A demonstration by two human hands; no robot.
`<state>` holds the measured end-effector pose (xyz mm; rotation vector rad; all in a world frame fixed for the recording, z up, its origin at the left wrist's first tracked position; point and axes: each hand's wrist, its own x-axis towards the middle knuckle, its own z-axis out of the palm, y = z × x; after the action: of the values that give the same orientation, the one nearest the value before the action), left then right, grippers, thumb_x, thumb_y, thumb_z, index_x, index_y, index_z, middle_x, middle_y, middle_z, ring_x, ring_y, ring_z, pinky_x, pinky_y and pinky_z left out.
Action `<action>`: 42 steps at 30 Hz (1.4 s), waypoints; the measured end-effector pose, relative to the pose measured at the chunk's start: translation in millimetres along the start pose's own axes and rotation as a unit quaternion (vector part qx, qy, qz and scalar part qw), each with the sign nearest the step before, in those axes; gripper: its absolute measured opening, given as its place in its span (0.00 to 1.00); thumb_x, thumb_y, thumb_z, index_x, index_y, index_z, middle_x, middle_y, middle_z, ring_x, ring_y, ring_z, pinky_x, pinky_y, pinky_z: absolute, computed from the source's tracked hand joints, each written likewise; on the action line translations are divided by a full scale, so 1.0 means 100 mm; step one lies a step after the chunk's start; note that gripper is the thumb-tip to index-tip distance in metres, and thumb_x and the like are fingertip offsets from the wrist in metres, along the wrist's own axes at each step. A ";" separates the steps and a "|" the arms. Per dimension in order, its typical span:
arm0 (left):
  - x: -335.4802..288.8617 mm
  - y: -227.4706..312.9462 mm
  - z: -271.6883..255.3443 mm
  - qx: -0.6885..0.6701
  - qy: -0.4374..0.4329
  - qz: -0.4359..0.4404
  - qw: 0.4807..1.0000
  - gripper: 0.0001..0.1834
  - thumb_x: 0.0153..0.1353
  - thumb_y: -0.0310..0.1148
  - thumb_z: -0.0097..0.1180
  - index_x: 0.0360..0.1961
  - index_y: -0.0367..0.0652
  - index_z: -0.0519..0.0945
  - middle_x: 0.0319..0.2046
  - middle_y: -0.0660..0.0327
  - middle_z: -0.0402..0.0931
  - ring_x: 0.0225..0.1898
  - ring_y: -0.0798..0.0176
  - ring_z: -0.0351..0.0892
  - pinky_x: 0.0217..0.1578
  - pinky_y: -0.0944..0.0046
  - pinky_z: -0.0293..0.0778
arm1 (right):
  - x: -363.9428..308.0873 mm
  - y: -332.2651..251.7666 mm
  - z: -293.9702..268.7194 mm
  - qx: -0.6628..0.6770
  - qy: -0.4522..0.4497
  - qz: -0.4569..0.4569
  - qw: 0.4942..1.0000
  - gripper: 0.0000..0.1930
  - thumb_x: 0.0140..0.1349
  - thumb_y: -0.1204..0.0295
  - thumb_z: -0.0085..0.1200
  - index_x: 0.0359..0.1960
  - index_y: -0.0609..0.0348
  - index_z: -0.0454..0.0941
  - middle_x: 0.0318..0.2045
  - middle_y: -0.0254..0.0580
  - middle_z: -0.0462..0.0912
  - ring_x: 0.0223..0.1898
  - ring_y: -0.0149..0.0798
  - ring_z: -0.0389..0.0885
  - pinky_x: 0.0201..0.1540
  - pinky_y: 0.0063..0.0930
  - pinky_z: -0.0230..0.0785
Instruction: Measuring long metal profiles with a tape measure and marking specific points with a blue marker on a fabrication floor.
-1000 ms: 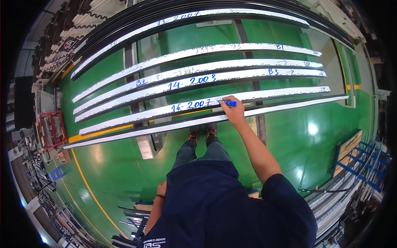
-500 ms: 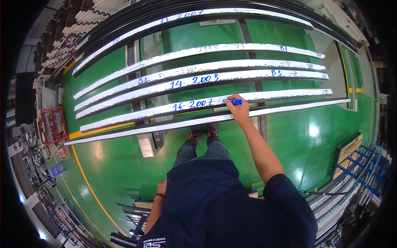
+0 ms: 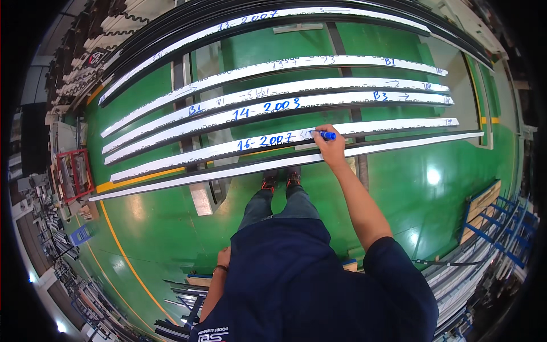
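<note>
My right hand (image 3: pixel 332 149) is closed round a blue marker pen (image 3: pixel 328 135). Its tip is at the white top strip of a long dark profile (image 3: pixel 205 153), beside blue handwriting and a partly drawn line. Nearer to me, a second long profile (image 3: pixel 256 165) with a plain white strip passes just beneath my wrist. My left hand (image 3: pixel 224 257) hangs low by my left side, with its fingers mostly hidden against my shirt.
Farther out, several parallel profiles (image 3: pixel 319 101) with blue-marked white strips rest across dark support bars (image 3: pixel 347 117). Black profiles (image 3: pixel 188 20) are stacked at the far side. A red-framed rack (image 3: pixel 74 174) stands left; a blue rack with long bars (image 3: pixel 501 228) stands right.
My right hand and the marker have shifted slightly right and up along the strip. A bit more of the blue line shows left of the tip. My left hand stays at my side.
</note>
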<state>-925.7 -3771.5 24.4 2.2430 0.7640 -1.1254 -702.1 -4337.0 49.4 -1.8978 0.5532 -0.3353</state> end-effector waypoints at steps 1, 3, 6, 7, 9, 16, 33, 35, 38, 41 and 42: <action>0.02 -0.04 -0.01 -0.001 -0.006 0.003 1.000 0.31 0.69 0.55 0.49 0.46 0.32 0.83 0.39 0.43 0.85 0.42 0.47 0.85 0.46 0.54 0.76 | 0.00 -0.01 -0.01 -0.005 -0.004 0.003 1.000 0.10 0.61 0.68 0.63 0.38 0.62 0.82 0.25 0.36 0.81 0.28 0.27 0.75 0.34 0.25 0.70; 0.03 -0.05 -0.02 -0.005 -0.018 0.009 1.000 0.31 0.69 0.55 0.50 0.46 0.32 0.83 0.39 0.44 0.86 0.42 0.48 0.86 0.46 0.54 0.76 | 0.00 -0.04 -0.04 -0.016 -0.013 0.007 1.000 0.10 0.61 0.68 0.63 0.38 0.62 0.82 0.25 0.36 0.80 0.28 0.26 0.75 0.34 0.24 0.70; 0.02 -0.01 -0.06 0.005 -0.043 -0.020 0.999 0.31 0.69 0.55 0.50 0.48 0.32 0.83 0.40 0.44 0.86 0.43 0.47 0.86 0.47 0.55 0.76 | 0.00 -0.02 -0.03 -0.002 -0.003 -0.004 1.000 0.10 0.59 0.69 0.63 0.37 0.62 0.81 0.28 0.48 0.82 0.30 0.40 0.80 0.36 0.34 0.72; 0.02 -0.02 -0.06 0.006 -0.038 -0.013 0.999 0.31 0.69 0.55 0.50 0.48 0.32 0.83 0.41 0.44 0.86 0.43 0.47 0.86 0.47 0.55 0.76 | -0.01 -0.02 -0.04 -0.011 -0.014 0.001 1.000 0.10 0.59 0.69 0.63 0.37 0.62 0.81 0.28 0.48 0.82 0.30 0.40 0.80 0.36 0.34 0.72; 0.03 -0.05 -0.04 0.006 -0.031 0.002 1.000 0.31 0.69 0.55 0.50 0.49 0.32 0.83 0.41 0.43 0.85 0.44 0.47 0.86 0.48 0.55 0.75 | -0.01 -0.01 -0.07 -0.030 -0.035 0.013 0.999 0.10 0.59 0.69 0.63 0.37 0.62 0.81 0.27 0.47 0.82 0.29 0.39 0.80 0.35 0.34 0.72; 0.01 -0.01 -0.03 -0.011 -0.028 0.024 0.999 0.31 0.69 0.54 0.50 0.49 0.33 0.83 0.41 0.43 0.86 0.44 0.47 0.86 0.48 0.55 0.75 | -0.01 -0.02 -0.05 0.035 -0.001 0.063 0.997 0.10 0.60 0.69 0.64 0.38 0.62 0.81 0.27 0.43 0.82 0.29 0.33 0.76 0.35 0.30 0.71; 0.06 -0.07 -0.01 -0.013 -0.024 0.019 0.999 0.31 0.69 0.55 0.50 0.46 0.32 0.83 0.41 0.42 0.85 0.44 0.45 0.85 0.48 0.53 0.75 | 0.01 0.05 -0.06 0.023 0.024 0.064 0.997 0.10 0.59 0.69 0.64 0.37 0.62 0.81 0.26 0.41 0.82 0.28 0.31 0.77 0.35 0.29 0.71; 0.10 -0.15 0.02 -0.001 -0.006 0.021 1.000 0.30 0.69 0.54 0.49 0.46 0.32 0.83 0.42 0.42 0.85 0.45 0.42 0.84 0.49 0.52 0.75 | 0.01 0.02 -0.10 0.026 0.036 0.060 0.997 0.10 0.60 0.69 0.64 0.37 0.62 0.81 0.27 0.41 0.82 0.29 0.31 0.77 0.35 0.29 0.71; 0.20 -0.27 0.03 0.006 -0.008 0.021 1.000 0.30 0.70 0.53 0.49 0.47 0.33 0.83 0.43 0.40 0.84 0.47 0.39 0.83 0.49 0.51 0.75 | 0.00 0.05 -0.12 0.030 0.031 0.051 0.998 0.10 0.60 0.69 0.63 0.37 0.62 0.81 0.27 0.41 0.81 0.29 0.31 0.77 0.35 0.29 0.71; 0.21 -0.26 0.04 0.032 -0.017 0.010 0.999 0.29 0.70 0.53 0.48 0.48 0.35 0.83 0.43 0.40 0.83 0.48 0.39 0.83 0.50 0.51 0.74 | 0.01 0.00 -0.13 0.015 0.035 0.039 0.999 0.10 0.60 0.69 0.64 0.37 0.63 0.81 0.26 0.41 0.81 0.29 0.31 0.76 0.34 0.29 0.70; 0.19 -0.23 0.04 0.046 -0.019 0.006 0.999 0.29 0.70 0.54 0.48 0.49 0.35 0.83 0.44 0.40 0.83 0.48 0.39 0.83 0.50 0.51 0.74 | 0.01 -0.02 -0.14 0.007 0.041 0.036 0.998 0.10 0.60 0.69 0.64 0.37 0.63 0.81 0.26 0.41 0.81 0.28 0.31 0.76 0.34 0.29 0.70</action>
<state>-933.8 -3752.7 2.2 2.2917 0.6956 -1.2159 -706.8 -4347.7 56.6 -1.8517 0.6705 -0.3694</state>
